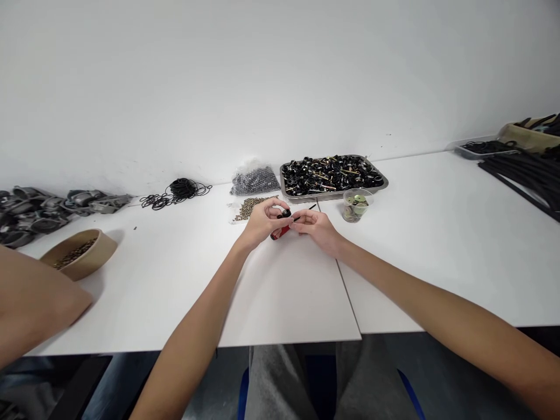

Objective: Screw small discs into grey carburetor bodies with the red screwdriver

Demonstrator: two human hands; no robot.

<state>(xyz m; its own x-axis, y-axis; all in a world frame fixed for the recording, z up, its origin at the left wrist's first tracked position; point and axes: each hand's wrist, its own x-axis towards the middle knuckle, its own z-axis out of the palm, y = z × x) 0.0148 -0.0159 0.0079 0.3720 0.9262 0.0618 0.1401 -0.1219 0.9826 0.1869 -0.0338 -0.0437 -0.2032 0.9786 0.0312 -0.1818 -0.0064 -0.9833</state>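
Note:
Both hands meet at the middle of the white table [175,280]. My left hand [261,222] is closed, pinching a small black part [286,214] between thumb and fingers. My right hand [315,228] is closed too, fingers pinched on a thin black piece [311,207] that points toward the tray. A red-handled tool [280,233] lies on the table just under my hands. What exactly the right fingers grip is too small to name.
A metal tray [380,175] of black parts sits behind the hands, with a clear cup [355,205], a bag of grey bits [254,180] and brass pieces [249,207] nearby. Black rings [177,192], grey castings [39,210] and a brown bowl [83,252] lie left. Another person's arm [30,300] is at left; black strips [525,169] at right.

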